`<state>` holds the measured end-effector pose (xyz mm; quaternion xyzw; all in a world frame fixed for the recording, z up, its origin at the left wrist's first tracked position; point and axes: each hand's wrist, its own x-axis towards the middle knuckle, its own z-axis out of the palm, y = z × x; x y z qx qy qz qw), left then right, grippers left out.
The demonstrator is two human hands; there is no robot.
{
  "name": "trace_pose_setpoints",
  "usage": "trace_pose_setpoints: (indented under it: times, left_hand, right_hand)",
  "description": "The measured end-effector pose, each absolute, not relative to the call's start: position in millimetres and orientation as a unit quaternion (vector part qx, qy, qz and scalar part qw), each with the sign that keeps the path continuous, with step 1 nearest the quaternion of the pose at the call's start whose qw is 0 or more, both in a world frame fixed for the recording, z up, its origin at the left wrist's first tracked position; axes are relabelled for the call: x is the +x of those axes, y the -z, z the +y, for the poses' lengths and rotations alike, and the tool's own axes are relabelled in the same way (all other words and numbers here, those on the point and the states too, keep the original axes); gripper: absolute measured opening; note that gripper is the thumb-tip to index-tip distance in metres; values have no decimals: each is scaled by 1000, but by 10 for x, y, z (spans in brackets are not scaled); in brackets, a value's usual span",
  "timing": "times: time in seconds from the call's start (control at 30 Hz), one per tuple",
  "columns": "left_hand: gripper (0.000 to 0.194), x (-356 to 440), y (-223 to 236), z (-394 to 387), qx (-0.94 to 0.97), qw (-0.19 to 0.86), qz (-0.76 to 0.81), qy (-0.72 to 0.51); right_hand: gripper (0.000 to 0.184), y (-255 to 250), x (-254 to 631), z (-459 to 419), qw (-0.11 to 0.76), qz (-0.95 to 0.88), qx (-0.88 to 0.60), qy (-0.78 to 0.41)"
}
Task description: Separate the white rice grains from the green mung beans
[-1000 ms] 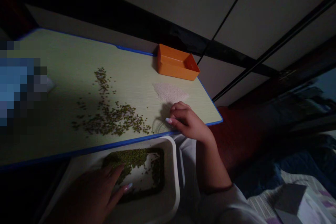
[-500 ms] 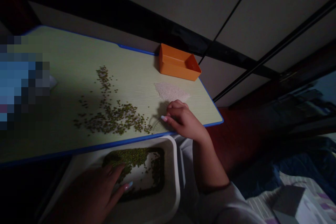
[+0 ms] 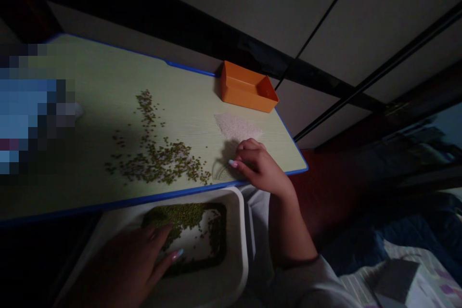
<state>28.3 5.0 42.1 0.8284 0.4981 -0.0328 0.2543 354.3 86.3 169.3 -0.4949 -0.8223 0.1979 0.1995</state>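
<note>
My right hand [image 3: 262, 166] hovers over or rests at the table's front edge, its fingers curled inward and the thumb bent near them. Whatever the curled fingers may hold is hidden. Just beyond it lies a patch of pale, rice-like grains [image 3: 236, 126]. My left hand [image 3: 144, 255] is low over a white tub [image 3: 242, 240], thumb and fingers apart, its fingertips at the green beans [image 3: 184, 214] inside. Dark shade covers much of that hand. More green beans [image 3: 169, 161] are scattered across the table, left of my right hand.
An orange open box [image 3: 249, 94] stands at the back right of the pale, blue-edged table [image 3: 101, 72]. Cabinet panels [image 3: 325, 33] rise behind it. A blurred-out blue area [image 3: 25, 110] covers the left edge. Striped cloth [image 3: 407, 255] and a grey box lie at lower right.
My right hand has shifted slightly to the right along the table edge, still curled. My left hand stays nearly in place over the tub. The view has moved a little.
</note>
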Motion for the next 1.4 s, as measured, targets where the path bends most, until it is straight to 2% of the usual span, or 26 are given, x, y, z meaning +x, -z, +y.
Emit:
trace_pose_setpoints:
  times: [0.23, 0.47, 1.1, 1.4]
  left_hand:
    - [53, 278, -397, 50, 826, 252, 503, 12]
    - [53, 270, -392, 45, 825, 256, 504, 4]
    - [59, 330, -522, 66, 832, 239, 495, 72]
    - [58, 299, -458, 51, 828, 248, 501, 48]
  right_hand:
    - [33, -1646, 3477, 921, 222, -821, -483, -209]
    - [34, -1641, 3458, 949, 208, -819, -495, -201]
    - [33, -1651, 3457, 950, 201, -825, -481, -220]
    - [33, -1634, 3422, 961, 213, -826, -465, -235]
